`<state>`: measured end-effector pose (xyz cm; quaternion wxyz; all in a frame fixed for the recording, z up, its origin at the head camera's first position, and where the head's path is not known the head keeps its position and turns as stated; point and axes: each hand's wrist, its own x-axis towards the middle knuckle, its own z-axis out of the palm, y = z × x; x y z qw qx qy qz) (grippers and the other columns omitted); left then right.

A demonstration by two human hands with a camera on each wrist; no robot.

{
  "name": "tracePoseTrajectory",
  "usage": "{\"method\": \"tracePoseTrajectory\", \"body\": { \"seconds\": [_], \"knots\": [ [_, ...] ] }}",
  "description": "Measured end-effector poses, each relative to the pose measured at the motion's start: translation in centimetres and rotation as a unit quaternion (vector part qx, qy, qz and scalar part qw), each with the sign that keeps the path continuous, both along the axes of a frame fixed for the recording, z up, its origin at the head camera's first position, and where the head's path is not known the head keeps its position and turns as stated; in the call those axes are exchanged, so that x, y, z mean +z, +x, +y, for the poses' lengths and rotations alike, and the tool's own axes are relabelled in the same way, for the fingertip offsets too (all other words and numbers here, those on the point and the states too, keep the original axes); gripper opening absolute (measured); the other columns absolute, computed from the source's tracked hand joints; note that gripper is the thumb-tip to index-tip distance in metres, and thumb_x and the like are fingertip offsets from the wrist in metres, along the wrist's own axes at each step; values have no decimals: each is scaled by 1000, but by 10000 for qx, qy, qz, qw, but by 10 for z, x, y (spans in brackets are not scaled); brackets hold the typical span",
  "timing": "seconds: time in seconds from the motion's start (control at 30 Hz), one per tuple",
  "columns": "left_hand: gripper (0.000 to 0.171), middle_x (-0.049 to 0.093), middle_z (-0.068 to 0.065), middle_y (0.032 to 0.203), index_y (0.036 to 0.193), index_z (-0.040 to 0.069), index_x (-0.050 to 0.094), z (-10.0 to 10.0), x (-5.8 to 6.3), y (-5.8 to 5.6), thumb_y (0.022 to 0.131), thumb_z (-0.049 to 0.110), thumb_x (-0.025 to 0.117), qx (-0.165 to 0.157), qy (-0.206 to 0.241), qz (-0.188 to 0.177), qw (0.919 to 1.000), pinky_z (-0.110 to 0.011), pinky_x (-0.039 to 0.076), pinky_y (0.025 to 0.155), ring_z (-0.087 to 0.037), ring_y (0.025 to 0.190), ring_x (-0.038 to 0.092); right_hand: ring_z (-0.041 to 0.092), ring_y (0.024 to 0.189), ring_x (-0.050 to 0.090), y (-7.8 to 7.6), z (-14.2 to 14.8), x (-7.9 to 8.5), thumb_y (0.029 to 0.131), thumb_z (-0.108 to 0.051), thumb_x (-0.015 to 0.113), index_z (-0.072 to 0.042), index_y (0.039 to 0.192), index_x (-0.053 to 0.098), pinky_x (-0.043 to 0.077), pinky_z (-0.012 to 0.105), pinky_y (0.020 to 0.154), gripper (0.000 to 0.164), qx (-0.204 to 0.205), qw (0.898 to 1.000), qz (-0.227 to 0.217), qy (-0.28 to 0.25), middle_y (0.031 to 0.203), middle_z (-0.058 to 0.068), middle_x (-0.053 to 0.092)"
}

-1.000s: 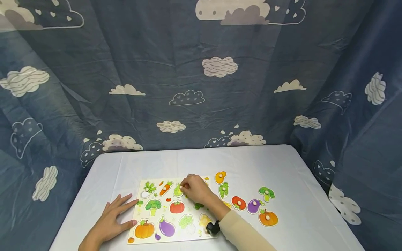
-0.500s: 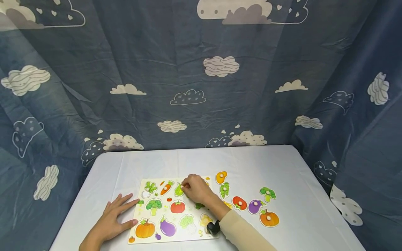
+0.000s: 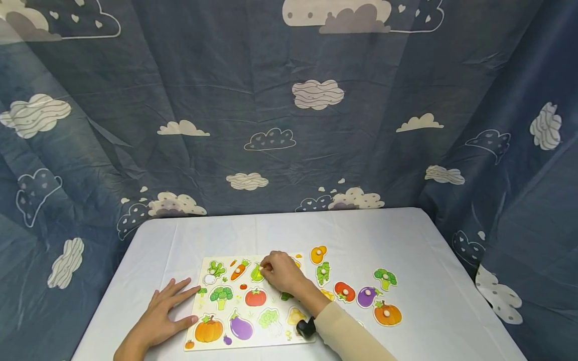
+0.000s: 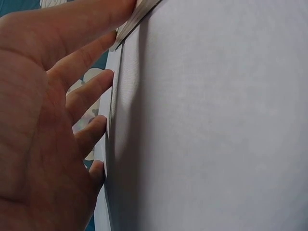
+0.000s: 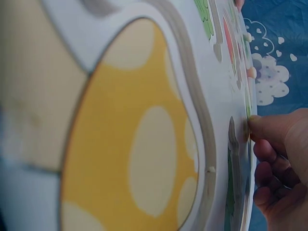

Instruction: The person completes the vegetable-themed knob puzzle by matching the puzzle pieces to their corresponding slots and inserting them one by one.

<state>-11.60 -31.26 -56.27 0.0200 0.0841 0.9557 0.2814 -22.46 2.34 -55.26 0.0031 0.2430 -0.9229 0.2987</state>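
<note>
A white knob-puzzle board [image 3: 246, 346] printed with vegetables lies on the white table. My right hand [image 3: 282, 271] reaches over its far edge, thumb and fingertips pinching at a green gourd-shaped puzzle piece [image 3: 255, 274] that sits at its slot; the knob is hidden by the fingers. In the right wrist view the same hand [image 5: 284, 163] pinches low at the board's surface. At the board's left edge rests my left hand [image 3: 158, 316], fingers spread, index and thumb touching the board. The left wrist view shows this hand [image 4: 43, 120] with straight fingers.
Knobbed carrot [image 3: 239, 271] and turnip [image 3: 212, 276] pieces sit in the board's far row. Right of the board lie loose pieces: a tomato [image 3: 344, 292], an eggplant [image 3: 366, 297], a pumpkin [image 3: 387, 314], a broccoli [image 3: 385, 278] and several others. A cloud-print curtain [image 3: 271, 160] hangs behind the table.
The green gourd piece looks slightly more settled into its slot under my right fingertips. Both hands stay almost where they were; the view has shifted slightly.
</note>
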Motion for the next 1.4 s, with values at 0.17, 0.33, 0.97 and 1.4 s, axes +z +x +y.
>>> {"method": "tracePoseTrajectory", "body": {
  "seconds": [0.17, 0.33, 0.97, 1.4],
  "knots": [
    [71, 50, -15, 157, 139, 26, 67, 0, 0, -1, 77, 56, 82, 52, -62, -162, 9998, -85, 10, 114, -56, 151, 24, 6, 68, 47, -1, 3, 2, 93, -20, 78, -9, 101, 80, 40, 18, 59, 14, 86, 10000, -41, 23, 74, -6, 54],
    [71, 49, -14, 158, 139, 26, 67, 1, 1, -2, 76, 56, 82, 64, -86, -193, 9998, -85, 9, 114, -56, 151, 24, 7, 69, 48, -4, 17, 6, 93, -20, 78, -9, 105, 79, 41, 19, 60, 16, 56, 9999, -84, -90, 76, -5, 55],
    [70, 51, -15, 156, 139, 26, 67, 5, 1, -3, 77, 57, 81, 22, -124, -147, 9998, -86, 11, 112, -57, 149, 26, 9, 71, 50, -21, 84, 14, 93, -20, 78, -11, 107, 80, 46, 22, 63, 17, -515, 9986, -5, 145, 78, -8, 57],
    [70, 51, -14, 156, 138, 26, 67, 2, 1, 1, 76, 56, 82, 32, -195, -102, 9998, -87, 12, 110, -57, 148, 27, 12, 74, 52, -26, 117, 11, 92, -18, 79, -11, 108, 80, 47, 23, 65, 17, -960, 9952, -172, 117, 81, -5, 60]
  ]
}}
